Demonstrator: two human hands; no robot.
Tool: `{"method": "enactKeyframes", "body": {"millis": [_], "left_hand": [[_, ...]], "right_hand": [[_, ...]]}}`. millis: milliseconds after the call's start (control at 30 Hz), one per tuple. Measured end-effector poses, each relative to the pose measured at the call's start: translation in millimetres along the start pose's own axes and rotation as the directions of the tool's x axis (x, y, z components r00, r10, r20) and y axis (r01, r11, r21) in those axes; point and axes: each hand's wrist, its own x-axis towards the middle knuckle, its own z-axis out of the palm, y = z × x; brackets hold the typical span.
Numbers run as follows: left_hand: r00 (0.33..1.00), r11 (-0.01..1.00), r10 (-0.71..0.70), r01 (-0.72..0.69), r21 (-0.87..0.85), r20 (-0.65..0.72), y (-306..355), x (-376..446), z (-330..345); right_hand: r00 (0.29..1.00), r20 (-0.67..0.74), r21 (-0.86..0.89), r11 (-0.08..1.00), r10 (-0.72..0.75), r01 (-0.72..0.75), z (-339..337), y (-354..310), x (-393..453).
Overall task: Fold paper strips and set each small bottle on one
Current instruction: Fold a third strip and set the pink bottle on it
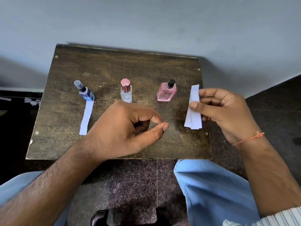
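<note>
Three small bottles stand in a row on a dark wooden board (114, 66). The blue bottle (86, 92) at the left rests on the far end of a white paper strip (86, 118) that runs toward me. A clear bottle with a pink cap (126, 92) is in the middle, and a pink bottle with a black cap (166, 92) is to its right. My right hand (226, 113) pinches a small bunch of white paper strips (193, 108) upright at the board's right edge. My left hand (127, 129) hovers over the board's middle, thumb and forefinger nearly touching, holding nothing.
The board sits low in front of my knees, against a grey wall. Paper scraps (32, 101) lie on the dark floor to the left. A dark object (130, 217) is on the floor between my legs.
</note>
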Motion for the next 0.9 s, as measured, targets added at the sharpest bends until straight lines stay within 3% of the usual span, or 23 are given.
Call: {"method": "enactKeyframes", "body": {"millis": [100, 267, 600, 900], "left_hand": [[0.999, 0.998, -0.038, 0.036, -0.054, -0.036, -0.3, -1.4, 1.3], [0.974, 0.972, -0.221, 0.217, -0.094, -0.04, 1.9, -4.7, -1.5], [0.903, 0.889, -0.421, 0.429, -0.163, 0.083, -1.9, -12.6, -15.5], [0.887, 0.842, -0.453, 0.459, -0.283, 0.089, -6.5, -17.9, -21.6]], "right_hand": [[0.99, 0.141, 0.136, 0.99, 0.014, -0.033, 15.3, -11.9, -8.8], [0.954, 0.299, 0.185, 0.979, 0.03, -0.088, 40.8, -14.0, -18.1], [0.955, 0.292, 0.279, 0.95, 0.057, -0.142, 72.8, -21.1, -26.1], [0.947, 0.309, 0.243, 0.954, 0.094, -0.174, 84.2, -26.7, -28.1]]}}
